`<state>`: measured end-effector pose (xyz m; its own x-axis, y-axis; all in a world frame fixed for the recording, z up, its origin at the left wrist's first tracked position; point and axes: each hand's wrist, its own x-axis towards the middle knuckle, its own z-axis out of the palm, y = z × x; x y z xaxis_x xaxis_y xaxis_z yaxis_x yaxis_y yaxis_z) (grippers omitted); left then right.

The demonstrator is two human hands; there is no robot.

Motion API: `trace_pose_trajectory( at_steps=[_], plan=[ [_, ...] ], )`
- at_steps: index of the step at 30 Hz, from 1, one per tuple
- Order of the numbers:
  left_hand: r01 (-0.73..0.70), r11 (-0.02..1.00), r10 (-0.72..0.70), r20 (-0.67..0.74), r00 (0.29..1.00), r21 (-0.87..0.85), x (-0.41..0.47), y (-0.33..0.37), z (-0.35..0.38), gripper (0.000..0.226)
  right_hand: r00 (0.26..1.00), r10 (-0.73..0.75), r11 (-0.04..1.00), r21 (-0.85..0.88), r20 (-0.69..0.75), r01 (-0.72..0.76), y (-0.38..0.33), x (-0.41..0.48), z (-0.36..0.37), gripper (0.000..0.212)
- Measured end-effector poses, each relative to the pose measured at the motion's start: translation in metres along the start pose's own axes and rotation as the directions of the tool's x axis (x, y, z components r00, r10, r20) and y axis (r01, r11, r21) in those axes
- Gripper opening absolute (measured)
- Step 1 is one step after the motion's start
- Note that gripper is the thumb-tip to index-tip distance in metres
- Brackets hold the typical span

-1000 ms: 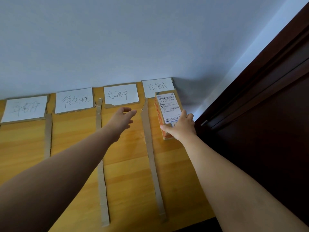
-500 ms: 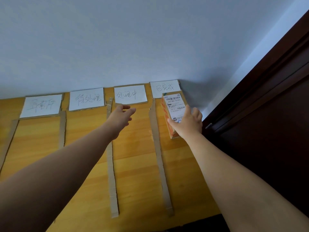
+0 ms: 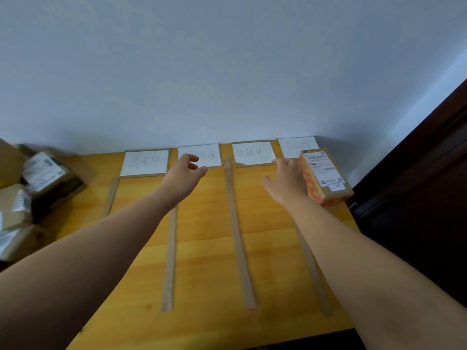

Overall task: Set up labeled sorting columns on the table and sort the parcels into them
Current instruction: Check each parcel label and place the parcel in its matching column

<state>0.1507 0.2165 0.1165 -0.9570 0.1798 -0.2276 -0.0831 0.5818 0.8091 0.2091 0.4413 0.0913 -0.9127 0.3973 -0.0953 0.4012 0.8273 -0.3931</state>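
Pale wall is backing a tabletop divided by cardboard strips below labels; orange parcel is sitting in the rightmost column, left hand and right hand hovering, fingers loose, gripping nothing.

This looks like an ordinary room in a home, turned into a makeshift parcel-sorting spot, not a warehouse or shop. A yellow wooden table stands pushed against a plain, pale painted wall. A dark brown wooden front rises close on the right; whether it is a door or a cupboard is unclear. The sorting layout is handmade: handwritten paper labels backed with cardboard lie along the far edge, and rough cardboard strips run toward the near edge as dividers. Taped parcels with shipping stickers are heaped loosely at the far left.
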Motion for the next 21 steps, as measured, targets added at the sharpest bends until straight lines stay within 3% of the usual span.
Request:
trace_pose_trajectory(
  at_steps=[8, 15, 21],
  plan=[
    [-0.056, 0.995, 0.057, -0.009, 0.998, 0.085, -0.020, -0.093, -0.136, 0.044, 0.999, -0.024, 0.983, 0.182, 0.036, 0.017, -0.153, -0.061, 0.073, 0.042],
    [-0.034, 0.989, 0.038, -0.026, 0.999, 0.142, -0.034, -0.166, -0.228, 0.045, 0.987, -0.094, 0.974, 0.217, 0.127, 0.065, -0.257, -0.104, 0.127, 0.034],
    [0.017, 0.991, 0.001, -0.134, 0.991, 0.132, -0.037, -0.215, -0.295, 0.044, 0.963, -0.200, 0.964, 0.214, 0.181, 0.160, -0.331, -0.110, 0.161, 0.031]
  ],
)
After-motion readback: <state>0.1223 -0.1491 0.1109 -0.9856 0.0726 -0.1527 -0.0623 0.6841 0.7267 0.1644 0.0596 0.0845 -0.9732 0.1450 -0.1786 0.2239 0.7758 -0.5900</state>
